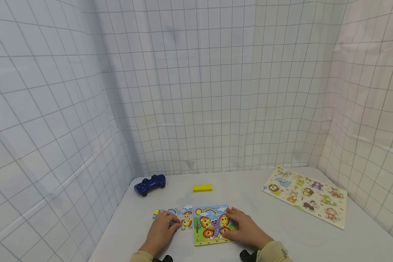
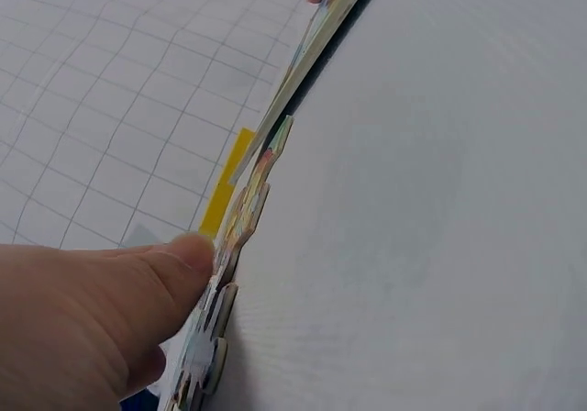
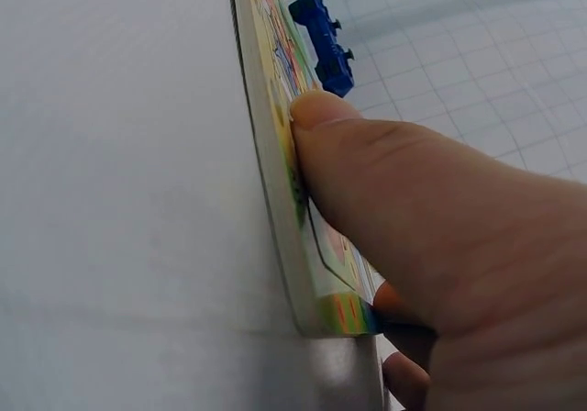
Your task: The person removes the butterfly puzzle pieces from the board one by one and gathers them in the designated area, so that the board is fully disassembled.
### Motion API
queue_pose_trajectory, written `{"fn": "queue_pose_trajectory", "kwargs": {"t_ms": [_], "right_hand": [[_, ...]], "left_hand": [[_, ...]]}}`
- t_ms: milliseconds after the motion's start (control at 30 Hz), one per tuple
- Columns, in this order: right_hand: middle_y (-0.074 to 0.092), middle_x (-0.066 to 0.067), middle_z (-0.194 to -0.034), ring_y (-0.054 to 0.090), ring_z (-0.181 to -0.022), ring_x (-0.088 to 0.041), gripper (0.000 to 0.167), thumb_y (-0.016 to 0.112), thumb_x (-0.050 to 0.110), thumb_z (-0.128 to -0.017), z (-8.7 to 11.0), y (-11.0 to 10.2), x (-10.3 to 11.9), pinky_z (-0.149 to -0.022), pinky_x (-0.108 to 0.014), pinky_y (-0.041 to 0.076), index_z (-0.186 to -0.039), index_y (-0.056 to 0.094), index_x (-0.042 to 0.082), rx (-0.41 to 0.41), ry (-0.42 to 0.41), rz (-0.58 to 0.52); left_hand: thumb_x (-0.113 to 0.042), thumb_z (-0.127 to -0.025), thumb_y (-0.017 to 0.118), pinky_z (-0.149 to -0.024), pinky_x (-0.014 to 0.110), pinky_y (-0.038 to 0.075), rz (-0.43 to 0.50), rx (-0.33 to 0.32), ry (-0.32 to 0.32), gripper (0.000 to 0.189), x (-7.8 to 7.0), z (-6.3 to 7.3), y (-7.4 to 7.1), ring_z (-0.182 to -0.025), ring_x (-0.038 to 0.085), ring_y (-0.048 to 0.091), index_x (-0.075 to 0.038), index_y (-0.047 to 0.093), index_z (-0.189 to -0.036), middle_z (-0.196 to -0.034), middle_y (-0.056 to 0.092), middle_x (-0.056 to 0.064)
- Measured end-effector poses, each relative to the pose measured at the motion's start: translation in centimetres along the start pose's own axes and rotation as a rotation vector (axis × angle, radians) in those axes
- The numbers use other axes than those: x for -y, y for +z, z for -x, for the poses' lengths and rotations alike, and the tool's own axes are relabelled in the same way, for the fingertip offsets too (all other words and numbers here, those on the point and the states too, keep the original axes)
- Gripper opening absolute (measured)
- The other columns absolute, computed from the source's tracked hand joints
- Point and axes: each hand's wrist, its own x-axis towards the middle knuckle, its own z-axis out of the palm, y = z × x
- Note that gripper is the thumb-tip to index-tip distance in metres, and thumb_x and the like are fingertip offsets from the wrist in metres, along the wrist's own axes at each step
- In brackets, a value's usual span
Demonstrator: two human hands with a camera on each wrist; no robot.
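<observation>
A butterfly jigsaw puzzle in its board [image 1: 211, 241] lies on the table in front of me. My right hand [image 1: 245, 228] grips its right side. In the right wrist view the thumb [image 3: 335, 140] lies on the picture and other fingers are at the board's edge. Left of the board lies a group of loose puzzle pieces [image 1: 186, 220] with rainbow, cloud and yellow prints. Over them is my left hand [image 1: 162, 231], fingers bent, thumb and index finger at a dark-printed puzzle piece [image 1: 171, 223]. In the left wrist view the thumb [image 2: 188, 255] meets the pieces' edge; the other fingertips are hidden.
A blue game controller [image 1: 150, 184] sits at the back left of the white table [image 1: 242, 185]. A yellow block [image 1: 202, 188] lies behind the puzzle. At the right is a large animal puzzle board [image 1: 306, 196]. Grid-patterned cloth walls [image 1: 196, 91] enclose the back and sides.
</observation>
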Motion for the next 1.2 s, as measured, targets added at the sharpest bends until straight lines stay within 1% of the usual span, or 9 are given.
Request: {"fn": "queue_pose_trajectory", "kwargs": {"t_ms": [133,200,333,400,467,600,733,967,1200], "right_hand": [[0.044,-0.014,-0.159,0.033,-0.149,-0.046,0.085,0.078,0.057,-0.085,0.0,0.0,-0.1,-0.112,-0.072,0.029,-0.147,0.054,0.003,0.008,0.006,-0.007],[0.045,-0.014,-0.159,0.033,-0.149,-0.046,0.083,0.078,0.056,-0.086,0.0,0.0,-0.1,-0.112,-0.073,0.029,-0.146,0.056,0.004,0.019,0.007,-0.011],[0.046,-0.015,-0.158,0.034,-0.149,-0.047,0.072,0.078,0.051,-0.087,0.1,0.1,0.2,-0.109,-0.076,0.027,-0.142,0.06,0.007,0.026,-0.02,0.037],[0.048,-0.013,-0.157,0.036,-0.148,-0.044,0.066,0.075,0.05,-0.089,0.2,0.3,0.8,-0.109,-0.075,0.029,-0.141,0.062,0.011,0.016,-0.055,0.096],[0.053,-0.008,-0.153,0.043,-0.144,-0.037,0.061,0.073,0.05,-0.091,0.4,0.8,1.6,-0.108,-0.069,0.034,-0.14,0.064,0.015,0.007,-0.111,0.158],[0.059,0.006,-0.136,0.051,-0.127,-0.018,0.054,0.068,0.057,-0.093,0.7,1.9,3.5,-0.099,-0.049,0.046,-0.137,0.067,0.025,0.041,-0.226,0.241],[0.055,0.011,-0.124,0.047,-0.113,-0.008,0.049,0.068,0.059,-0.093,0.8,2.5,4.3,-0.087,-0.036,0.044,-0.132,0.071,0.028,0.066,-0.246,0.306],[0.055,0.012,-0.114,0.045,-0.102,-0.006,0.044,0.071,0.055,-0.092,0.7,1.6,4.0,-0.081,-0.033,0.043,-0.126,0.074,0.026,0.042,-0.211,0.328],[0.055,0.013,-0.111,0.044,-0.101,-0.008,0.047,0.075,0.057,-0.087,0.7,1.0,3.4,-0.084,-0.034,0.043,-0.123,0.076,0.027,0.01,-0.192,0.31]], "left_hand": [[-0.026,-0.093,0.077,-0.087,0.042,0.053,-0.024,-0.06,0.016,0.004,-1.0,0.3,-0.3,-0.096,0.015,0.061,-0.023,0.076,-0.095,-0.095,0.063,-0.01],[-0.029,-0.095,0.074,-0.079,0.035,0.054,0.008,-0.039,0.045,0.01,-2.2,0.5,-0.4,-0.088,0.011,0.06,-0.022,0.077,-0.1,-0.092,0.062,-0.011],[-0.049,-0.092,0.074,-0.062,0.026,0.046,0.063,0.202,0.082,0.037,-5.0,1.3,-0.3,-0.072,0.004,0.051,-0.019,0.077,-0.112,-0.087,0.058,-0.012],[-0.061,-0.085,0.075,-0.066,0.03,0.049,0.003,0.319,0.09,0.053,-5.9,1.7,0.1,-0.075,0.005,0.054,-0.02,0.075,-0.119,-0.094,0.061,-0.01],[-0.068,-0.08,0.076,-0.071,0.036,0.053,-0.071,0.369,0.086,0.062,-6.4,1.8,0.5,-0.081,0.007,0.057,-0.022,0.074,-0.121,-0.101,0.062,-0.008],[-0.066,-0.078,0.078,-0.072,0.039,0.053,-0.106,0.37,0.068,0.059,-6.3,2.0,1.0,-0.081,0.01,0.057,-0.023,0.073,-0.118,-0.106,0.061,-0.005],[-0.066,-0.08,0.077,-0.066,0.033,0.048,-0.061,0.357,0.072,0.056,-5.9,1.9,1.2,-0.074,0.005,0.049,-0.023,0.073,-0.115,-0.099,0.057,-0.01],[-0.054,-0.088,0.075,-0.064,0.026,0.042,0.049,0.292,0.126,0.04,-5.9,1.6,1.2,-0.073,0.001,0.046,-0.023,0.071,-0.112,-0.091,0.054,-0.014],[-0.046,-0.091,0.075,-0.062,0.025,0.04,0.11,0.31,0.076,0.033,-5.9,1.3,1.2,-0.071,0.001,0.046,-0.022,0.07,-0.113,-0.088,0.053,-0.014]]}}
